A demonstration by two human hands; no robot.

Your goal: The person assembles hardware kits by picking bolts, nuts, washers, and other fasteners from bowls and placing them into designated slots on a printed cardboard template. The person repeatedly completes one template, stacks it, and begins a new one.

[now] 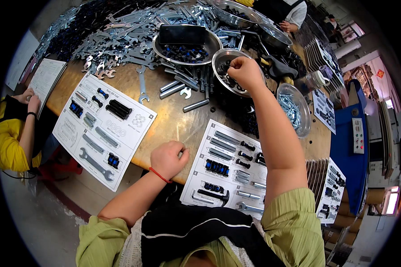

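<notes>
My right hand (246,73) reaches over a round metal bowl (217,76) of small dark ring-like parts. Its fingers are pinched together, and what they hold, if anything, is hidden. Near the table's front edge, my left hand (168,159) rests curled into a loose fist, a red cord around the wrist; its inside is out of sight. Between my forearms lies a white card (194,183) bearing metal tubes, dark bolts and a wrench. A similar card (140,129) extends past the table edge on the left.
Loose wrenches (129,49) are heaped across the back. Metal tubes (182,82) lie beside a bowl (216,43) of blue-and-black bolts. A clear tub (306,116) of silver screws stands right. Stacked cards (318,180) flank my right arm. Co-workers sit left (20,133) and far right (294,18).
</notes>
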